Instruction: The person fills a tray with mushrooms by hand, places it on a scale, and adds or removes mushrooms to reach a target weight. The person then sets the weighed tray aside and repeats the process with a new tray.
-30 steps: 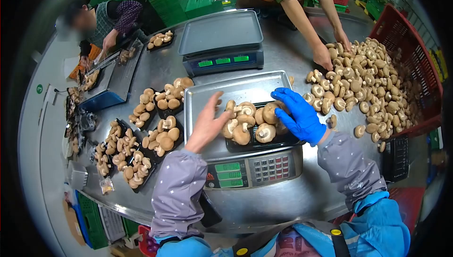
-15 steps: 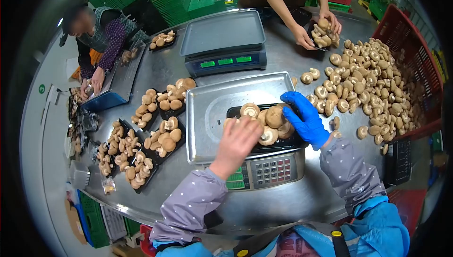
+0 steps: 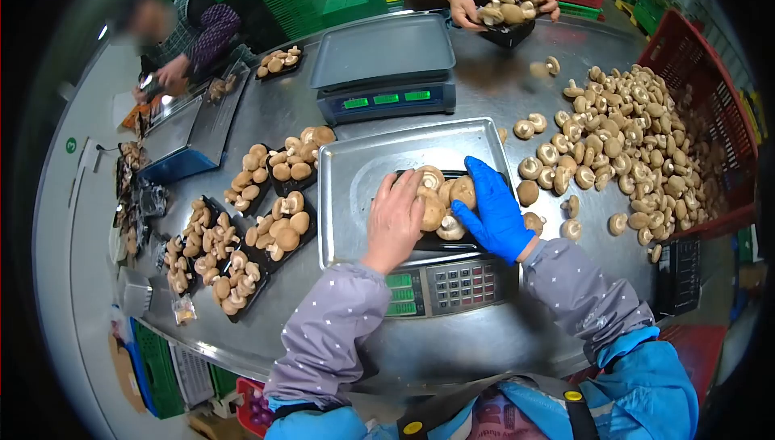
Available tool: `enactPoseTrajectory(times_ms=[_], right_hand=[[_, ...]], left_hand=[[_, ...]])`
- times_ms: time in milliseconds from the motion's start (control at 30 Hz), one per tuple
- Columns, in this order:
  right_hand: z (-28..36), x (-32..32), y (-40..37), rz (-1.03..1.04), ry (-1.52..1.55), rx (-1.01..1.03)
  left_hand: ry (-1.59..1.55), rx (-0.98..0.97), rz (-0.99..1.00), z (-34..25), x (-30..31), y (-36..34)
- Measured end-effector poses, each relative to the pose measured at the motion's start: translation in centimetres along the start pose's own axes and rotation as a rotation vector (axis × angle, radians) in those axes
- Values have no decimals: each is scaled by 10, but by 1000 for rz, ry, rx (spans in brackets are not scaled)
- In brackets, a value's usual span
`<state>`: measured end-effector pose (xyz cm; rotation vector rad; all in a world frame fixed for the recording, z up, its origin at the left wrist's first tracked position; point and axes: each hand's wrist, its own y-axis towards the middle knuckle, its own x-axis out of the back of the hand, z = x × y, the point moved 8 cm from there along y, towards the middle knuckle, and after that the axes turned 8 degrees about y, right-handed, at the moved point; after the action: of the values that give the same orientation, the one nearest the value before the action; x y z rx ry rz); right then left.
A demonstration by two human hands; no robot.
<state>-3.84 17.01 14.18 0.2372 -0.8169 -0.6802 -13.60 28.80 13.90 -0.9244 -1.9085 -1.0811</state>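
On the steel pan (image 3: 343, 165) of the near weighing scale, a black tray (image 3: 440, 245) holds several brown-capped shiitake mushrooms (image 3: 432, 210). My bare left hand (image 3: 393, 218) curls around the left side of the mushrooms, its fingertips hidden among the caps. From the right, my blue-gloved right hand (image 3: 494, 210) cups the pile, with thumb and fingers on either side of a large cap. Both hands press the mushrooms from opposite sides, covering much of the tray. Below them is the scale's keypad (image 3: 460, 285).
A second scale (image 3: 383, 56) stands behind. Filled mushroom trays (image 3: 278, 234) sit to the left. Loose mushrooms (image 3: 597, 149) spill from a red crate (image 3: 718, 101) at right. Across the table, a co-worker's hands (image 3: 462, 10) hold a filled tray; another person works at far left.
My left hand has moved left and up around the mushrooms, and my right hand has come in leftward against them. The co-worker opposite has lifted their tray back and left.
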Motion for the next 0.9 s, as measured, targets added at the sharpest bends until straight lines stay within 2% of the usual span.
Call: enactPoseTrajectory(times_ms=[100,167,200,333,400,467,700,900], right_hand=[[-4,4,5,63,23,25],[-15,14,7,9,365,-125],[-16,25,6,-32,443,-158],[-32,58,-9,-201,445,-248],[-38,68,-17,-225,476,-251],[-42,71,-26,-182,495,-346],[-39,67,-34,-135,478,-354],[-42,63,-35,-131,567,-454]], left_hand=[[-75,-27,104,7,-1,6],[-713,215,2,26,9,6],[-827,310,-60,35,20,3],[-821,565,-125,74,47,-29],[-854,656,-136,85,52,-46],[-909,715,-180,90,57,-57],[-1004,744,-198,87,54,-71],[-1021,733,-173,80,48,-66]])
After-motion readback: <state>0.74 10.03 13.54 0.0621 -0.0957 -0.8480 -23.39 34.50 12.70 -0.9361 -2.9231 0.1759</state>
